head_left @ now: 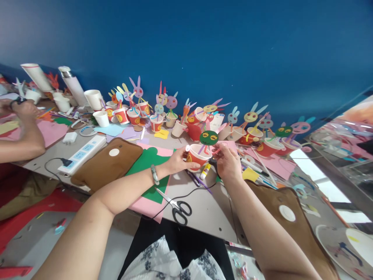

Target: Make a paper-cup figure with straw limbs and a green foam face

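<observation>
My left hand [182, 161] is wrapped round the side of a red paper cup [197, 157] with a white rim, held just above the table. Out of the cup rises a paper rabbit [209, 137] with a round green face, yellow eyes and pink ears. My right hand [229, 160] is at the cup's right side, its thumb and fingers pinching a thin pink paper strip [220, 148] beside the figure. A yellow glue stick [205, 171] lies under the cup. Black-handled scissors [180, 210] lie at the table's front edge, left of my right forearm.
Several cups with paper rabbits [251, 116] line the blue wall. Green paper [148, 171] and pink paper lie left of centre. Brown padded bags [110, 165] flank my arms. A power strip [83, 153] and a black cable cross the table. A co-worker's hand [25, 111] holds scissors at far left.
</observation>
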Demonstrator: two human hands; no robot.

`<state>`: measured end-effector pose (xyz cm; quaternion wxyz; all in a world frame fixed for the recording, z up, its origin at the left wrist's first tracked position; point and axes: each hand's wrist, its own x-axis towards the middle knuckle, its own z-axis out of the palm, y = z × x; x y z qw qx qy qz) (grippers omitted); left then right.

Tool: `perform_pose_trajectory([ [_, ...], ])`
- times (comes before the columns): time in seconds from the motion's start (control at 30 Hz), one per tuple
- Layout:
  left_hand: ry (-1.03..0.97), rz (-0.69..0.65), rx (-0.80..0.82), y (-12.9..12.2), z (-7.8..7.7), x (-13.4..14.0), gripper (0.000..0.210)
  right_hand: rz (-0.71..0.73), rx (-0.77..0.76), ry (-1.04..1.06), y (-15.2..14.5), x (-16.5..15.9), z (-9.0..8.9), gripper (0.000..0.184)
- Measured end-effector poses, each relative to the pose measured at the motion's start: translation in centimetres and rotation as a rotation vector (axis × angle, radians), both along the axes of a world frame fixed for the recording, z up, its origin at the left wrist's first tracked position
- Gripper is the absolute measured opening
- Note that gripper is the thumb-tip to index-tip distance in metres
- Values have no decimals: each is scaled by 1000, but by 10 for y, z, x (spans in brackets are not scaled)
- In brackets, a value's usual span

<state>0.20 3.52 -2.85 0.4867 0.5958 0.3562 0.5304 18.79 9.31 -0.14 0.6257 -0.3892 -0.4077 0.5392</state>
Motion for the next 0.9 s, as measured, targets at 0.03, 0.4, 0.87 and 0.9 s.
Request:
perform_pose_trajectory([
  [0.03,-5,1,4,0,0,0,71,0,-11,0,0,0,0,29],
  [0.4,-3,-13,-12,0,-1,0,70,19,14,-5,-1,0,1,28],
  [0.87,-7,13,-25,1,0,1,69,11,-13,-40,3,1,-4,34],
  [0.9,-15,16,-15,2,0,1,69,20,-21,-35,3,0,-5,36],
])
